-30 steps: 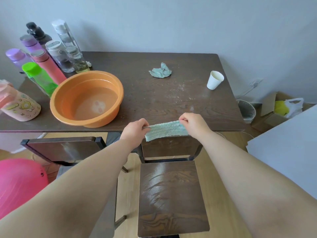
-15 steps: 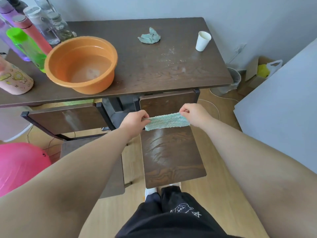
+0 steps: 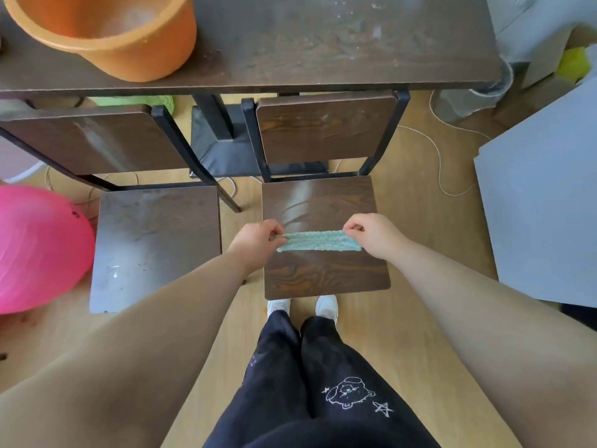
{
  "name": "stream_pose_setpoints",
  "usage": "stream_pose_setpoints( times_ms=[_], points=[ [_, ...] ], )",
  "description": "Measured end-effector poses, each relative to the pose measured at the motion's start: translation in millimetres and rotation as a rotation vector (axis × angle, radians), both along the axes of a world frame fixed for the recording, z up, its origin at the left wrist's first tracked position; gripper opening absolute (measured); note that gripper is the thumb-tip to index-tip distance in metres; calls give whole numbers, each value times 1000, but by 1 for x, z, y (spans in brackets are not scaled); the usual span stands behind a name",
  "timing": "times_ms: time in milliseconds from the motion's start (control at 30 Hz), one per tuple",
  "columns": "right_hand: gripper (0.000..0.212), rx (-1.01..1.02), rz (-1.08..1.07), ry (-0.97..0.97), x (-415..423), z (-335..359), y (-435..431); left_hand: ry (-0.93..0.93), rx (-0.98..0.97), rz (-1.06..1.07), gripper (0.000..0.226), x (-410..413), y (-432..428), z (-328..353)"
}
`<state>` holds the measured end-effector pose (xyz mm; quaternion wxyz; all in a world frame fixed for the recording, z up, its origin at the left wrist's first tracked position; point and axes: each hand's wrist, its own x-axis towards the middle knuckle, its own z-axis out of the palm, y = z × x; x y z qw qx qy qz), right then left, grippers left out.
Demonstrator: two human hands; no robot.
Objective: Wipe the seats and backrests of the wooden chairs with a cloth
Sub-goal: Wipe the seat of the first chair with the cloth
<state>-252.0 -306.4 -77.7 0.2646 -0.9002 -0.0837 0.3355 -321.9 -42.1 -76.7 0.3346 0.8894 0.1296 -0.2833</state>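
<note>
Folded green terry cloth [image 3: 318, 241] stretched left-right over dark wooden chair seat [image 3: 323, 273]; left hand [image 3: 258, 240] and right hand [image 3: 368, 236] fingers pinch its ends; seat lies directly below, equally near both.

Head-worn camera looks steeply down from above onto chair seat [image 3: 324, 275] and legs [image 3: 292, 367].

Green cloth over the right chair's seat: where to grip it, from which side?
By its two short ends, one from each side, as the left hand and right hand pinch it now. The cloth is a limp, narrow folded strip stretched level over the seat; a single grip mid-strip would likely let both ends droop.
</note>
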Motion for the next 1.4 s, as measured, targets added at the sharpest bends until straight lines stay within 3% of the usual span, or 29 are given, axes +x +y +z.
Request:
stream_pose_setpoints(
  times_ms=[333, 700, 1133, 1400],
  points=[
    [15, 13, -52, 140, -14, -99, -34, 113, 21, 42, 13, -14, -36, -90],
    [16, -67, -12, 97, 18, -226, -39, 186, 47, -28, 16, 26, -41, -228],
    [16, -142, 57, -203, 90, -264, -28, 12, 191, -71, 19, 94, -39, -262],
    [23, -163, 16, -224, 86, -263, -22, -72, 431, -209, 27, 89, -39, -259]
  ],
)
